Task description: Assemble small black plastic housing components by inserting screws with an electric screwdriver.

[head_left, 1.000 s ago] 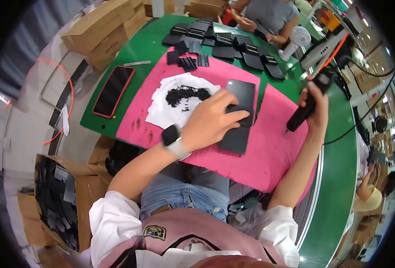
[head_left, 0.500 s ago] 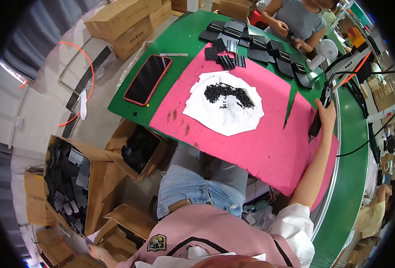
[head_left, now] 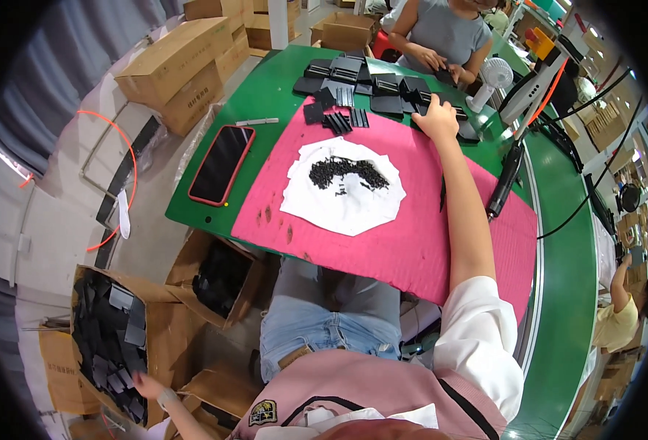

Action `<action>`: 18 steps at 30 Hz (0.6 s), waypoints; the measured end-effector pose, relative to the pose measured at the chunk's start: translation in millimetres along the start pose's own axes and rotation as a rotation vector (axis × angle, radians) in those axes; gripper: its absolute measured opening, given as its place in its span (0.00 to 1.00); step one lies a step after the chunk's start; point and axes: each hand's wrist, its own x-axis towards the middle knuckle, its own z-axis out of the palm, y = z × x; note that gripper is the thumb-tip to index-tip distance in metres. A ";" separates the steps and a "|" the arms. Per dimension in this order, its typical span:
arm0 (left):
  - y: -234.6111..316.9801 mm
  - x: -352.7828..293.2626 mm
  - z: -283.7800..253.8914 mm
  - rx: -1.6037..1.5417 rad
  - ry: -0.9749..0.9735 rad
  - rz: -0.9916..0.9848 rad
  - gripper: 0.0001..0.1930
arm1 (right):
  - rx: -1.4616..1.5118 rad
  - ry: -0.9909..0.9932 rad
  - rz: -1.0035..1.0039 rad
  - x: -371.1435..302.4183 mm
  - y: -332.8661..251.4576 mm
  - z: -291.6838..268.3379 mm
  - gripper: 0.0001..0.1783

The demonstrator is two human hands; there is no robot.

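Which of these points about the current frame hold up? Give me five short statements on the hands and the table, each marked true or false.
1. The right hand is at the black parts near the table's far side. True.
2. The left hand is over the white sheet. False: it is down at an open cardboard box.
3. The red-edged phone lies left of the white sheet. True.
4. The right hand grips the black handheld tool. False: the tool is apart from it, right of the forearm.
5. Small black pieces lie heaped on the white sheet. True.
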 end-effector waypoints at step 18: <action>618.1 -306.5 -62.4 -1.423 -2.075 0.443 0.17 | 0.270 0.249 -0.601 -116.9 -91.9 -116.7 0.29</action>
